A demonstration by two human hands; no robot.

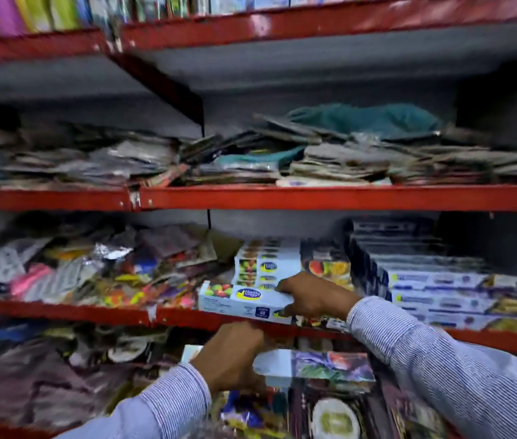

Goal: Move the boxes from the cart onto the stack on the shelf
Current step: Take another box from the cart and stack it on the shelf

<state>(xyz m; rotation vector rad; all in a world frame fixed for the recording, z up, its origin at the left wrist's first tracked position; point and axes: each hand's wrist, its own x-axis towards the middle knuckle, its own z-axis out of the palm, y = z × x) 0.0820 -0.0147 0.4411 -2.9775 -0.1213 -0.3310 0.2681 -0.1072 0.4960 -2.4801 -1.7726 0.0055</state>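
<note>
Red-edged metal shelf point(314, 198), grey boards, several tiers, each crowded with flat goods. On the tier at hand level, right side, stands the stack of long flat white-and-blue cardboard cartons point(434, 293), their printed ends facing outward; just left of it rises a shorter stack of pale blue cartons with fruit pictures point(266, 264). Loose foil and plastic packets point(92, 274) fill the left of that tier.

The right hand point(314, 299), in a blue-and-white striped sleeve point(440, 359), has its grip closed on one end of a long pale blue carton with a fruit picture and a dark oval logo point(244, 301), which lies at the shelf lip in front of the shorter stack. The left hand point(235, 356) has its grip closed on the end of a second long carton with a white end and dark fruit-printed face point(314, 365), held below the shelf edge over mixed goods; the cart itself cannot be made out.

Handling, as judged: thin rigid card, light, smooth-faced, liable to dent at corners. Hold across the short end, thumb above and fingers below, and slide flat onto the stack.

Writing: the oval logo is blurred beyond reading; a small dark panel on the front face seems to read "30".
</note>
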